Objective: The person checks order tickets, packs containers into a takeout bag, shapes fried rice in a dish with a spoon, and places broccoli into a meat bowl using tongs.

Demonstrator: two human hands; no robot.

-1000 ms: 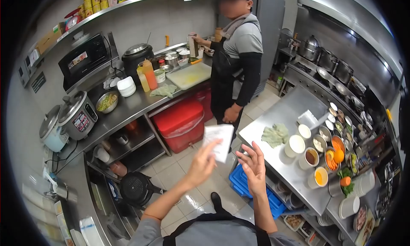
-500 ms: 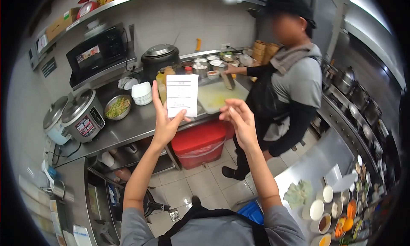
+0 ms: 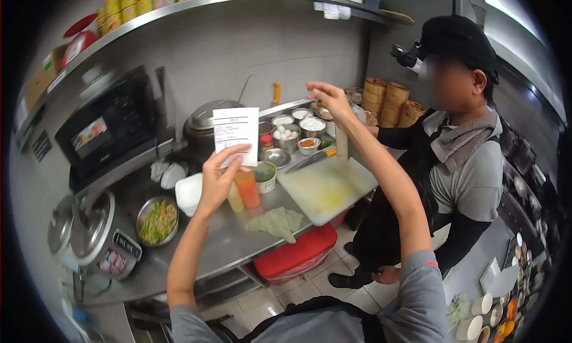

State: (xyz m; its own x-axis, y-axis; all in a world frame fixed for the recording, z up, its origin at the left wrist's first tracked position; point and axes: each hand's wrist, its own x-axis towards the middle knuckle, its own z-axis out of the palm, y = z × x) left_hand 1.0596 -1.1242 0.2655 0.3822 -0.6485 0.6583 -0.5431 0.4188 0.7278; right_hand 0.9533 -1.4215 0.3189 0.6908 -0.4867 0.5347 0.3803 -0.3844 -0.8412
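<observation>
My left hand (image 3: 221,179) pinches a white printed receipt slip (image 3: 236,128) between thumb and fingers, holding it upright in front of me. My right hand (image 3: 332,105) is raised over the back of the counter, fingers loosely stretched to the left and nothing visible in them. Below the slip stand an orange sauce bottle (image 3: 248,191) and a white tub with green contents (image 3: 265,177). Under my right forearm lies a cutting board (image 3: 328,197) with a yellow stain and an orange-handled knife (image 3: 310,161). Nearby are a pot of eggs (image 3: 286,133) and a metal bowl (image 3: 276,158).
A co-worker (image 3: 453,170) stands close on the right. A green cloth (image 3: 277,223) drapes over the counter edge above a red bin (image 3: 298,253). On the left are a bowl of shredded vegetables (image 3: 158,221), a rice cooker (image 3: 98,236) and a microwave (image 3: 101,128). Bamboo steamers (image 3: 387,96) stand behind.
My right hand has moved up from beside the slip, above the cutting board. My left hand still holds the slip, with its fingers now across the lower part. The view has shifted toward the counter.
</observation>
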